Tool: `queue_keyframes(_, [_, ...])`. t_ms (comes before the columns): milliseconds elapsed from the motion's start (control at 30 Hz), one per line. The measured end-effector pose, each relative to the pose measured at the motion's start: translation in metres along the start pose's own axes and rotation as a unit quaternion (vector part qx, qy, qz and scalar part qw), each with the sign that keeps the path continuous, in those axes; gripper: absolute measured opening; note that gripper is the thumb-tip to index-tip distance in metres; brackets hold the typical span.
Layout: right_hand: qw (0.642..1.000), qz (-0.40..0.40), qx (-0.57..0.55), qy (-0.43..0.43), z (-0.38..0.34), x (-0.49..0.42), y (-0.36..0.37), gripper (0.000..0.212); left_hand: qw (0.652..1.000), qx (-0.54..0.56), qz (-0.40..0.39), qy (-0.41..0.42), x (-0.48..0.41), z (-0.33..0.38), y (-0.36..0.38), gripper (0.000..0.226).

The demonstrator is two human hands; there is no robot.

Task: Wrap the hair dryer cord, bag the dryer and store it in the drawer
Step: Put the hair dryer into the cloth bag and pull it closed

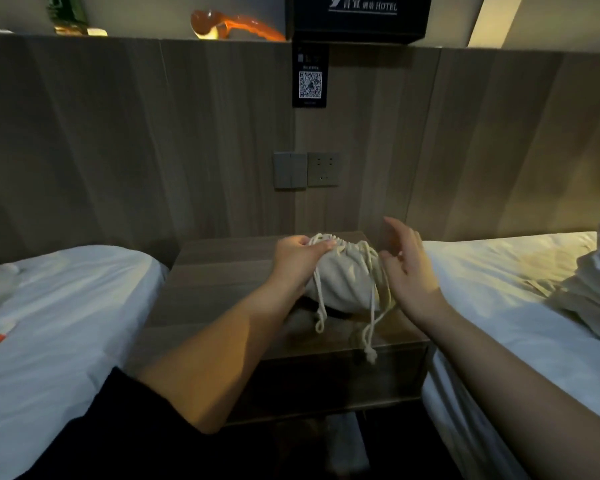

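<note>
Drawstring bag (343, 287) cinched at the neck, sitting on table (215, 271) between beds (66, 306), left hand (297, 259) gripping the gathered top, right hand (407, 263) just beside bag, fingers loose and spread, holding nothing, cords (372, 320) dangling over front edge

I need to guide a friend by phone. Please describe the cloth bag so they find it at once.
Between the two white beds stands a wooden nightstand. At its front edge the left hand grips the cloth bag. Only it has a gathered mouth and hanging white cords.
</note>
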State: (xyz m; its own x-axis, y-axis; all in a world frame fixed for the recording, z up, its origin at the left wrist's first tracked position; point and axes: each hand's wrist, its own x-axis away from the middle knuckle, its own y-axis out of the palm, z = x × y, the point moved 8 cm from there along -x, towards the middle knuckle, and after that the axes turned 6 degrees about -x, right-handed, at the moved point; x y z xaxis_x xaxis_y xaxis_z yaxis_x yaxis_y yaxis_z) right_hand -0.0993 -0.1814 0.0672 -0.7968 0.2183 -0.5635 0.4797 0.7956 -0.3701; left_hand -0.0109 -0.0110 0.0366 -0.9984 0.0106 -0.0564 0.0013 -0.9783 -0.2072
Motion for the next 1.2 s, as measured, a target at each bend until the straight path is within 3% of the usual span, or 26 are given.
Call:
queue_keyframes(100, [0.965, -0.152, 0.204, -0.063, -0.009, 0.018, 0.03, 0.088, 0.995, 0.044, -0.013, -0.084, -0.012, -0.007, -0.001, 0.028])
queue_keyframes(200, [0.929, -0.195, 0.308, -0.064, 0.011, 0.02, 0.047, 0.115, 0.986, 0.046, -0.047, -0.155, -0.017, -0.013, 0.0, 0.053])
queue_keyframes(333, [0.936, -0.196, 0.282, -0.083, 0.014, 0.004, 0.056, 0.102, 0.965, 0.041, -0.135, -0.22, -0.008, -0.012, 0.011, 0.034])
queue_keyframes(433, [0.927, -0.197, 0.299, -0.109, 0.01, -0.002, 0.066, 0.09, 0.968, 0.004, -0.117, -0.222, -0.01, -0.016, 0.0, 0.035])
queue_keyframes(500, [0.932, -0.185, 0.286, -0.121, 0.007, -0.004, 0.07, 0.084, 0.989, -0.023, -0.051, -0.139, -0.022, -0.013, -0.016, 0.034])
queue_keyframes(567, [0.941, -0.168, 0.265, -0.127, 0.004, -0.005, 0.07, 0.079, 0.995, -0.098, -0.012, 0.032, -0.023, 0.006, -0.029, 0.041])
queue_keyframes(633, [0.948, -0.154, 0.246, -0.129, 0.004, -0.006, 0.067, 0.074, 0.976, -0.136, -0.051, 0.162, -0.014, 0.021, -0.025, 0.037])
queue_keyframes(667, [0.953, -0.147, 0.234, -0.127, 0.004, -0.006, 0.065, 0.072, 0.969, -0.143, -0.082, 0.184, -0.009, 0.02, -0.02, 0.036])
queue_keyframes(733, [0.96, -0.135, 0.211, -0.126, 0.001, -0.004, 0.06, 0.068, 0.962, -0.14, -0.126, 0.199, 0.001, 0.015, -0.012, 0.035])
queue_keyframes(867, [0.961, -0.112, 0.2, -0.153, -0.022, 0.003, 0.047, 0.065, 0.968, -0.047, -0.141, 0.2, 0.013, 0.018, -0.012, 0.026])
queue_keyframes(1200, [0.971, -0.053, 0.191, -0.133, -0.064, 0.032, -0.001, 0.05, 0.967, 0.033, -0.076, 0.24, 0.06, 0.042, -0.007, 0.012])
